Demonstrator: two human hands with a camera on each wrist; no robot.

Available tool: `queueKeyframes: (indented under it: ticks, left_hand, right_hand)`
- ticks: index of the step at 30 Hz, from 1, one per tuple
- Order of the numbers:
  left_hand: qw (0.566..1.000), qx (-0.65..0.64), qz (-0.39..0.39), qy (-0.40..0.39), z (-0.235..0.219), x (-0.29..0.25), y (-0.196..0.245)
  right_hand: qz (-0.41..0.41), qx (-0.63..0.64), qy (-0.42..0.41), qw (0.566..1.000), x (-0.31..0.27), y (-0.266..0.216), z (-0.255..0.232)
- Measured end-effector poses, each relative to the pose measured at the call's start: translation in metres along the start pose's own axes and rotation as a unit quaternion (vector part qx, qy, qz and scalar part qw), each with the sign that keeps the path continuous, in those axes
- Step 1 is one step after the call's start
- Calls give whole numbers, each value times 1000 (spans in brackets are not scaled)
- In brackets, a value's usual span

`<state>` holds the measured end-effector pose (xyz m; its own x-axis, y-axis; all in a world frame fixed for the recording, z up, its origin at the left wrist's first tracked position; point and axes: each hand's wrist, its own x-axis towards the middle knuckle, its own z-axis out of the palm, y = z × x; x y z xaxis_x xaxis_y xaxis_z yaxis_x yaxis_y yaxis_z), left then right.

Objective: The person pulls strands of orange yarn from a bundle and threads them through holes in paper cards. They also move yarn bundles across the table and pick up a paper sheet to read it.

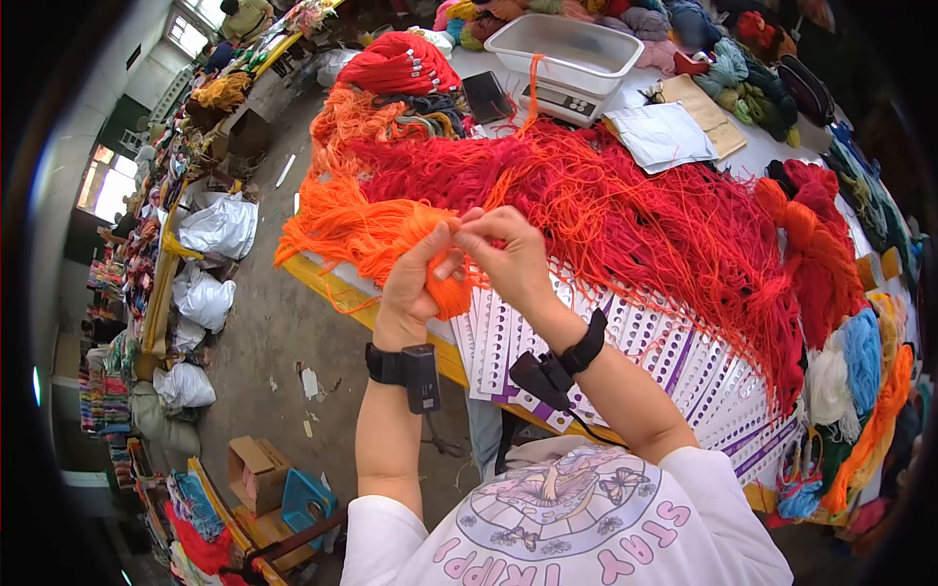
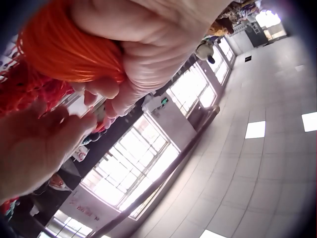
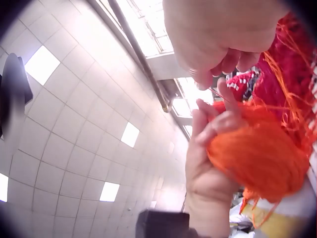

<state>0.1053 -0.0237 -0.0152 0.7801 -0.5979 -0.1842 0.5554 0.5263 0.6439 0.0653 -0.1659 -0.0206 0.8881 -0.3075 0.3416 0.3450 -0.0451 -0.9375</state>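
My left hand [image 1: 410,283] grips a bundled hank of bright orange yarn [image 1: 450,293], its fingers curled round the folded end. The rest of the hank spreads to the left over the table edge. Close by the left thumb, my right hand [image 1: 510,256] has thumb and forefinger pinched together. A thin orange strand [image 3: 216,92] runs from the right fingertips toward the left hand in the right wrist view. The left wrist view shows the hank [image 2: 64,47] rounded in the left palm, with the right hand [image 2: 42,151] just below it.
Tangled red and orange yarn [image 1: 606,215] covers much of the table, above white punched cards [image 1: 635,342]. Behind lie a phone [image 1: 486,97], a plastic tub [image 1: 565,49] on a scale [image 1: 562,101], and white paper [image 1: 662,137]. Coloured skeins [image 1: 863,361] hang at right.
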Motion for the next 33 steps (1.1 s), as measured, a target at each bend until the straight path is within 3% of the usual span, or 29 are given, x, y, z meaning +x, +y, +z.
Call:
queueKeyframes:
  ticks: [2,4,5,6,7,9,10,11,12,14,15,16,17,18,20,21,22,23,24,25,26,27,29,31,33]
  left_hand:
    - [999,-10,32,17,0,0,14]
    - [993,-18,96,68,-33,-2,40]
    - [987,-29,133,84,-55,-5,56]
    - [980,-7,151,132,-77,-12,76]
    - [969,13,168,180,-95,-19,95]
    - [931,98,238,258,-104,-37,120]
    - [923,127,256,257,-111,-45,131]
    - [913,156,275,256,-117,-51,140]
    - [922,127,290,223,-120,-56,146]
    - [932,69,319,156,-121,-65,152]
    - [932,34,338,131,-118,-65,149]
    - [943,9,323,85,-118,-62,144]
    - [951,-16,307,36,-117,-57,141]
    - [956,-41,290,-14,-115,-51,136]
    - [959,-18,281,20,-102,-40,117]
    - [958,16,279,58,-93,-35,108]
    - [955,49,277,93,-88,-30,100]
    - [955,102,255,113,-91,-28,95]
    - [945,148,252,147,-86,-25,87]
    - [932,193,250,180,-79,-23,80]
    - [914,239,250,213,-71,-21,74]
    - [895,294,269,199,-61,-21,67]
    - [914,265,265,156,-38,-24,58]
    - [940,208,260,74,-21,-24,53]
    - [961,151,233,12,-13,-22,49]
  right_hand:
    - [-102,-40,44,993,17,3,-18]
    - [52,139,111,983,36,-21,-56]
    - [26,215,153,964,50,-25,-84]
    - [-8,183,186,965,60,-42,-118]
    - [-19,287,206,935,74,-45,-164]
    - [-22,330,296,896,92,-68,-269]
    - [-69,380,81,919,88,-71,-346]
    - [-44,446,49,893,87,-85,-417]
    - [-47,244,275,929,89,-102,-501]
    - [-225,334,35,915,59,-140,-591]
    - [-234,241,207,919,45,-160,-604]
    - [-236,136,371,888,36,-173,-609]
    - [-180,115,270,939,33,-180,-614]
    - [-81,88,367,923,30,-166,-616]
    - [84,4,305,949,20,-135,-612]
    - [136,-317,272,898,15,-115,-608]
    - [101,-549,229,798,4,-94,-594]
    - [59,-747,215,626,-7,-73,-577]
    - [-57,-857,205,470,-21,-63,-540]
    - [-75,-823,185,532,-22,-73,-475]
    - [-90,-759,178,620,-23,-68,-437]
    - [-115,-707,151,681,-23,-69,-398]
    - [-88,-583,118,799,-28,-54,-345]
    - [-101,-568,52,815,-29,-33,-312]
    - [-63,-546,-5,835,-29,-21,-288]
